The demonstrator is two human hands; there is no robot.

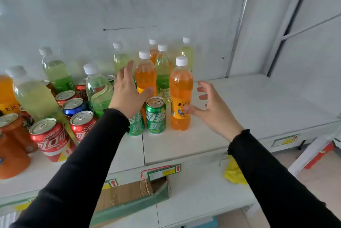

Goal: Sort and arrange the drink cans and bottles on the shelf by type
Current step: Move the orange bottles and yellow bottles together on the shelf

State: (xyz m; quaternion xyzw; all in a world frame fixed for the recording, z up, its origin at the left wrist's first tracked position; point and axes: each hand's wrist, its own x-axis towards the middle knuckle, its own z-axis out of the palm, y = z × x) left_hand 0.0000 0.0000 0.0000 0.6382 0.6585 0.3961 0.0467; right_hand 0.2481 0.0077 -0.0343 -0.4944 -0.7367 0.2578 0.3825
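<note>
Hands (129, 91) beside upright orange bottle (180, 95)

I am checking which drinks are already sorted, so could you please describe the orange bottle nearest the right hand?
The orange bottle is clear plastic, full of orange drink, with a white screw cap and an orange label bearing dark characters. It stands upright on the white shelf, rightmost of the drinks. The right hand hovers open beside it, fingertips near its label.

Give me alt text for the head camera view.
Two open hands, left hand and right hand, reach toward upright orange plastic soda bottles and green drink cans on a white shelf; red cola cans stand left.
</note>
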